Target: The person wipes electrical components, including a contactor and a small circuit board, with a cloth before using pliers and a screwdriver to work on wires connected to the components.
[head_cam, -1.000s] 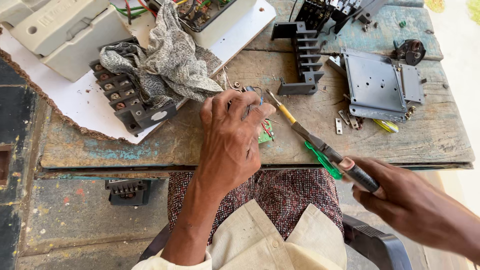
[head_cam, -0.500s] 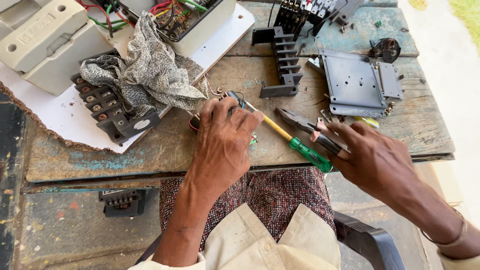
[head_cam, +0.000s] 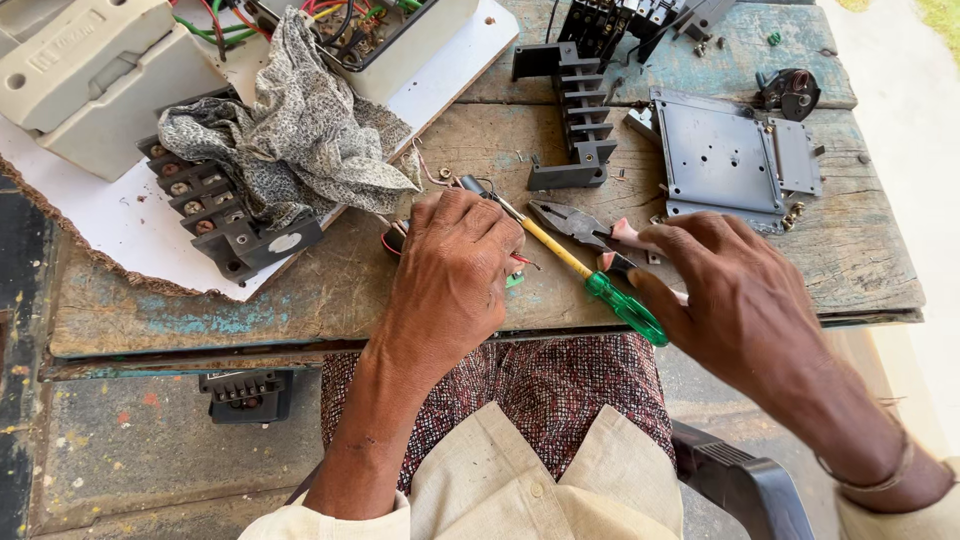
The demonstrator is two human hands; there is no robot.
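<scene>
While a small wired part (head_cam: 400, 238) is pinned to the wooden table (head_cam: 300, 290) under the curled left hand (head_cam: 452, 268), the screwdriver (head_cam: 590, 280) is seen lying diagonally, green handle toward the right hand (head_cam: 735, 290), whose loosely spread fingers (head_cam: 650, 300) touch it, beside the pliers (head_cam: 585, 228).

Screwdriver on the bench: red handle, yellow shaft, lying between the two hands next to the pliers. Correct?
Not quite. The head view shows the screwdriver has a green handle, not red. The rest stands: its shaft is yellow, and it lies on the wooden bench between the left hand and the right hand, next to the pliers.
</scene>
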